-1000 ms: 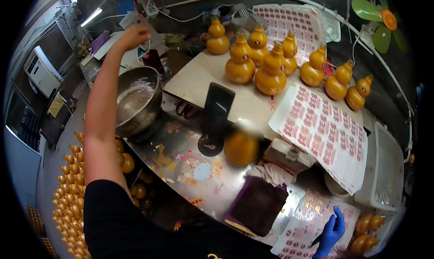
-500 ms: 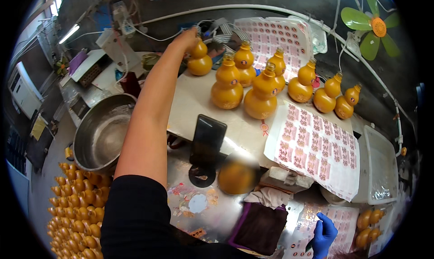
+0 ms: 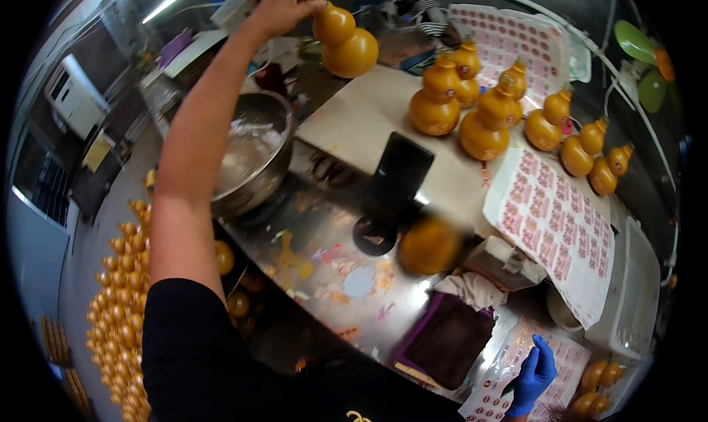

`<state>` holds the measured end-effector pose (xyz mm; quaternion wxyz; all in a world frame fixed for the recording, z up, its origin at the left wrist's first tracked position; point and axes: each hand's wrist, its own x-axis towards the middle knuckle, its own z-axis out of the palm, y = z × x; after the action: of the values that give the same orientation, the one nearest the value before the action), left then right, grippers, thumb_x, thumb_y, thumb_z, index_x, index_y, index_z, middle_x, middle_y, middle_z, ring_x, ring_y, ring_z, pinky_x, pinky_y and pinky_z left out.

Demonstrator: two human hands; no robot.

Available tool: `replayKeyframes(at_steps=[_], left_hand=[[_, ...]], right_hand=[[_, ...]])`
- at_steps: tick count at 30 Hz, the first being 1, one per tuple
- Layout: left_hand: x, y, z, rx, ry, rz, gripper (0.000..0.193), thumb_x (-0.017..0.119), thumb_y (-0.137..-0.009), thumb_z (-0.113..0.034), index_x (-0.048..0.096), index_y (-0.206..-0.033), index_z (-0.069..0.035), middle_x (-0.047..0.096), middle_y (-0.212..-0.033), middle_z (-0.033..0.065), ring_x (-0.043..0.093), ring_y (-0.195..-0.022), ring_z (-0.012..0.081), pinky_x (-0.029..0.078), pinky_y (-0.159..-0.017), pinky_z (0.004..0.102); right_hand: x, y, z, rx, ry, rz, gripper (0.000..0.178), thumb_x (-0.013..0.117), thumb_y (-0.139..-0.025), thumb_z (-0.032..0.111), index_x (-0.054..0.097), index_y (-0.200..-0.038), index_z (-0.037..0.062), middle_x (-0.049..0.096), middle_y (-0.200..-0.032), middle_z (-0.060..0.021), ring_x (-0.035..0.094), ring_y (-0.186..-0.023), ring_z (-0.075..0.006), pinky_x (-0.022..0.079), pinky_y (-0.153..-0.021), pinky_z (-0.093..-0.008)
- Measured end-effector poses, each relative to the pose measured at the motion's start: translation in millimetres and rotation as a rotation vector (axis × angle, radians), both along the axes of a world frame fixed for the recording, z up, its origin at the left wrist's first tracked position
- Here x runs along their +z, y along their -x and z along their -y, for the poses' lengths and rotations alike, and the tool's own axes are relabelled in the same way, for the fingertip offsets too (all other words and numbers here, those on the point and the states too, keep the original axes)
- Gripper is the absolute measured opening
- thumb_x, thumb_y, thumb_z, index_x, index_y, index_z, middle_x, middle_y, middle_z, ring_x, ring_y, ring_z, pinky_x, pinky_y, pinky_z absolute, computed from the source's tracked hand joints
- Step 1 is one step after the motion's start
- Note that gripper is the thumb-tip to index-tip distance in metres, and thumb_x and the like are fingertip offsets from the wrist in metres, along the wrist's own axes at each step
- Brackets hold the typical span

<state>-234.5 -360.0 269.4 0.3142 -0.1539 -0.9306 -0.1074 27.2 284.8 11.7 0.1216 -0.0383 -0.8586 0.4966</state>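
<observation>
My bare left hand [image 3: 291, 8] reaches far up to the left, its fingers closed on the neck of a glossy yellow gourd-shaped bottle [image 3: 349, 52]. The bottle hangs tilted at the left end of the pale tabletop [image 3: 354, 120]. At the lower right is my right hand [image 3: 535, 378] in a blue glove, fingers extended close together, with nothing visible in them. It is over a printed sticker sheet [image 3: 568, 356]. Several more gourd bottles [image 3: 434, 109] stand upright along the table, some with small round labels. Another sticker sheet [image 3: 557, 227] with red designs drapes over the table's front edge.
A metal pot [image 3: 276, 164] stands left of the table. On the stained metal bench are a phone on a stand [image 3: 402, 171], a blurred round yellow object [image 3: 428, 246] and a dark folded cloth [image 3: 450, 341]. Many gourds [image 3: 122, 311] are piled at lower left. A fan [image 3: 638, 42] hangs at upper right.
My left hand has lifted the gourd bottle from the table's far left end and moved it leftward. The view has turned left. My gloved right hand stays over the sheet.
</observation>
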Motion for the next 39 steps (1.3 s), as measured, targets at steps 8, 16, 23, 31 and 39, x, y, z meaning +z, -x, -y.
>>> replayKeyframes(at_steps=[8,16,23,31,39], left_hand=[[0,-175,31,0.239,0.073,0.103,0.016,0.062,-0.087,-0.016,0.065,-0.090,-0.001,0.066,-0.111,0.0045,0.062,-0.087,0.0141,0.048,-0.082,0.0284],[-88,-216,55,0.460,0.193,0.209,0.012,0.064,-0.080,-0.015,0.066,-0.083,-0.003,0.064,-0.103,0.0055,0.062,-0.091,0.0278,0.049,-0.079,0.0357],[-113,-227,62,0.342,0.599,0.354,0.010,0.061,-0.076,-0.009,0.067,-0.084,-0.005,0.061,-0.102,0.0072,0.060,-0.096,0.0282,0.050,-0.081,0.0361],[-107,-214,49,0.369,0.679,0.272,0.011,0.062,-0.079,-0.013,0.063,-0.084,-0.004,0.057,-0.091,0.0086,0.059,-0.092,0.0269,0.049,-0.077,0.0394],[-105,-216,73,0.499,0.504,0.380,0.018,0.062,-0.081,-0.024,0.065,-0.085,-0.007,0.062,-0.096,0.0105,0.061,-0.092,0.0314,0.049,-0.078,0.0422]], right_hand=[[-12,-11,3,0.105,0.102,-0.080,0.023,0.052,-0.094,0.004,0.064,-0.113,-0.0003,0.059,-0.080,0.0034,0.036,-0.055,-0.0002,0.027,-0.049,-0.0175],[-2,-36,6,0.097,0.078,-0.095,0.023,0.052,-0.094,0.004,0.064,-0.113,-0.0004,0.061,-0.083,0.0025,0.036,-0.054,-0.0005,0.029,-0.048,-0.0173],[-11,-50,-2,0.049,0.142,-0.079,0.023,0.052,-0.095,0.004,0.063,-0.114,-0.0002,0.060,-0.081,0.0024,0.036,-0.053,-0.0001,0.028,-0.047,-0.0172],[-12,-54,4,0.068,0.106,-0.077,0.023,0.051,-0.095,0.004,0.063,-0.114,-0.0004,0.056,-0.076,0.0037,0.035,-0.053,0.0003,0.027,-0.047,-0.0172],[-12,-57,10,0.073,0.112,-0.092,0.023,0.051,-0.095,0.003,0.063,-0.114,-0.0007,0.057,-0.074,0.0036,0.035,-0.052,0.0007,0.028,-0.046,-0.0170]])
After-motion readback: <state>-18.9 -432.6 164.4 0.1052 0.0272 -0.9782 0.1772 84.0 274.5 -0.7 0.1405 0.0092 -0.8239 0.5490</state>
